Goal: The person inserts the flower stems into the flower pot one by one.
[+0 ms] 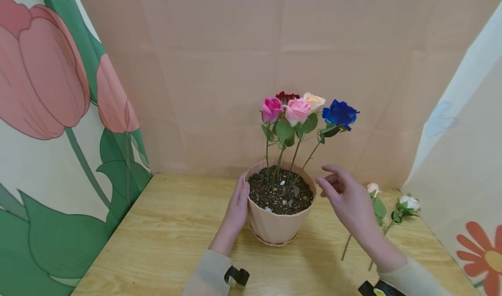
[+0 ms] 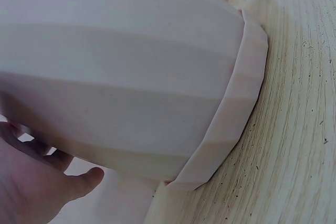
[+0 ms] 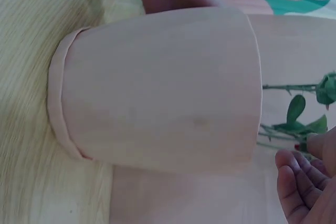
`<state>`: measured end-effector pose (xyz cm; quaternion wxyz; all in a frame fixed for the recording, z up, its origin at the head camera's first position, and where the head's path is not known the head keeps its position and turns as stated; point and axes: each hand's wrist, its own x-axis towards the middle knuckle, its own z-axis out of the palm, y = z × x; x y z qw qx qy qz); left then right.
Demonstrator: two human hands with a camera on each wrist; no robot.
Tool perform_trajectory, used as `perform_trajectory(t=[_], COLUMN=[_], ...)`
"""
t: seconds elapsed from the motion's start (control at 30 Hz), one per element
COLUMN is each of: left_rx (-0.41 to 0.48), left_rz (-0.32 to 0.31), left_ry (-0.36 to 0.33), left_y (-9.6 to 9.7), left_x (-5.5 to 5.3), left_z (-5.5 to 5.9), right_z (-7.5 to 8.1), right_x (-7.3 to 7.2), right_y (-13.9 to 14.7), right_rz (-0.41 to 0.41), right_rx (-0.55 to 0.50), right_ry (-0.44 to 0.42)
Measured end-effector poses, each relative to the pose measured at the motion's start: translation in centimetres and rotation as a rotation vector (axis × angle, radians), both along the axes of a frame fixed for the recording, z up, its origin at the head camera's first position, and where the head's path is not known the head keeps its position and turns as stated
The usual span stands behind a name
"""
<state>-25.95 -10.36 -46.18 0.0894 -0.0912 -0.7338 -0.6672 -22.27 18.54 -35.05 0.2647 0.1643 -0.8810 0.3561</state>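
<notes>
A pale pink pot (image 1: 274, 222) filled with dark soil (image 1: 284, 195) stands upright on a matching saucer. Several roses rise from the soil, among them a blue rose (image 1: 340, 113), a light pink rose (image 1: 298, 111) and a magenta rose (image 1: 272, 109). My left hand (image 1: 236, 204) rests against the pot's left side near the rim, its fingers lying along the wall. Just right of the rim, my right hand (image 1: 349, 200) hovers with loosely bent fingers and nothing in them. The right wrist view shows this hand (image 3: 310, 184) beside the green stems (image 3: 289, 86) above the rim.
Two loose roses lie on the wooden table (image 1: 176, 243) at the right: a white rose (image 1: 409, 201) and a pale pink rose (image 1: 374, 188), partly behind my right forearm. A pinkish cloth backdrop (image 1: 219, 69) hangs behind. Flower-printed panels (image 1: 47, 165) flank the table.
</notes>
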Motion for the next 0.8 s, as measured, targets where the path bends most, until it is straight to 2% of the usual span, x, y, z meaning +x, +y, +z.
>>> perform_trajectory(t=[0.37,0.8], left_rx=[-0.003,-0.01], left_rz=[0.009,0.013], left_ry=[0.007,0.008], left_y=[0.1,0.1], left_x=[0.1,0.2], left_z=[0.1,0.3], right_z=[-1.2,-4.5], right_x=[0.2,0.0], right_y=[4.2,11.5], right_rz=[-0.077,-0.213], right_rx=[0.031,0.03], right_ry=[-0.058,-0.133])
